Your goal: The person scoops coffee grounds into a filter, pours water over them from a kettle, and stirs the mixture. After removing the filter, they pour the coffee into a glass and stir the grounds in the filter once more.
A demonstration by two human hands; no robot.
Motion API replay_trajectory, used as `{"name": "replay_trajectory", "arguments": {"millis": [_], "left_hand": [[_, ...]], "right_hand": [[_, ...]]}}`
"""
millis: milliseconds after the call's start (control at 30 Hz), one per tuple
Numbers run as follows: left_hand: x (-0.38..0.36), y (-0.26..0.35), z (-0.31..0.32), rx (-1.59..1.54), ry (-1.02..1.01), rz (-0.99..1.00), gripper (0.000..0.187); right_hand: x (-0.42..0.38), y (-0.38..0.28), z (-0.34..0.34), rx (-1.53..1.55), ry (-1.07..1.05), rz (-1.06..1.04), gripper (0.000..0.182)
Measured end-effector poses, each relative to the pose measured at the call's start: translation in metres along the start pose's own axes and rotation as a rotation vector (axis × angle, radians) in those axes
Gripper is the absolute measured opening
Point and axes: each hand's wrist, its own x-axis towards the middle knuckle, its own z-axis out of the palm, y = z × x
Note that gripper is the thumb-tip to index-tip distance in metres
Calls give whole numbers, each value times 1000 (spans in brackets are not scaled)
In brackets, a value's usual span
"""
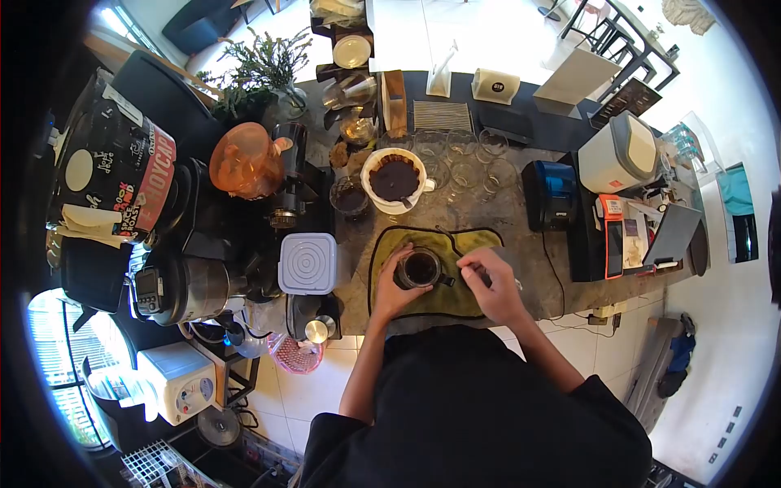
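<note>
My left hand point(393, 286) is wrapped around the side of a glass coffee server point(421, 268), whose black handle points right. Dark coffee shows inside it. The server rests on a green cloth point(390, 244) with a dark border. To its right, my right hand point(495, 286) pinches a thin spoon point(451, 242), which slants up and left over the cloth, apart from the server. Just beyond the cloth stands a white dripper point(368, 180) with dark wet coffee grounds point(395, 177) in its filter. A glass of dark liquid point(351, 198) stands left of the dripper.
Several clear glasses point(465, 175) stand behind the cloth. A square scale-like white lid point(307, 263) and a grinder with an orange hopper point(244, 161) are at left. On the right are a blue-black dispenser point(553, 195) and a payment terminal point(613, 236). The counter's front edge is close to my body.
</note>
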Motion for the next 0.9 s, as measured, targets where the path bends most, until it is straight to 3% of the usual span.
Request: {"name": "replay_trajectory", "arguments": {"millis": [67, 167, 300, 433, 500, 567, 633, 700, 733, 800, 900], "left_hand": [[-3, 0, 5, -169, 40, -25, 84], [-7, 5, 3, 17, 80, 42, 82], [-20, 30, -2, -154, 175, -21, 80], [-29, 60, -8, -42, 291, 66, 79], [-30, 83, -13, -47, 336, 92, 78], [-30, 114, -20, 249, 316, 215, 77], [-28, 126, -15, 223, 346, 210, 77], [-26, 134, -8, 198, 368, 205, 77], [-23, 137, -3, 169, 343, 187, 80], [-18, 147, 5, 142, 315, 173, 83], [-12, 156, 12, -33, 270, 216, 87]], "right_hand": [[-10, 1, 1, -6, -90, 48, 14], [-15, 11, 4, -65, -104, -11, 19], [-13, -6, 5, -130, -120, -53, 26], [-12, -4, 13, -154, -128, -76, 22], [-9, 0, 14, -105, -173, 8, 21], [-5, -4, 12, -114, -158, -15, 22], [-3, -4, 9, -117, -135, -40, 25], [-3, 1, 5, 185, -200, 182, 24], [-2, 6, 2, 189, -198, 179, 24], [-1, 13, -5, 576, -142, 193, 29], [2, 6, -26, 618, 11, 236, 36]]}}
